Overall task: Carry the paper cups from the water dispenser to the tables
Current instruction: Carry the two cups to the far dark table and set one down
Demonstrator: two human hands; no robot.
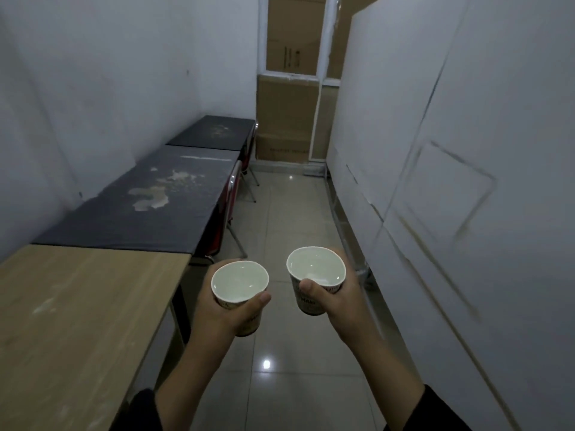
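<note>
I hold two white paper cups with water in them, upright, over the tiled floor. My left hand point(219, 309) is wrapped around the left paper cup point(239, 283), thumb on its near side. My right hand point(339, 301) grips the right paper cup point(315, 269) the same way. Both cups are out in front of me, just right of a light wooden table point(77, 312) along the left wall. Beyond it stand a worn dark table point(149, 209) and a second dark table point(214, 133). No water dispenser is in view.
A narrow tiled aisle point(292, 213) runs ahead between the tables and a white partition point(435, 150) on the right. Red chairs point(231, 194) are tucked beside the dark tables. Cardboard boxes point(286, 119) stand at the far end behind a white frame.
</note>
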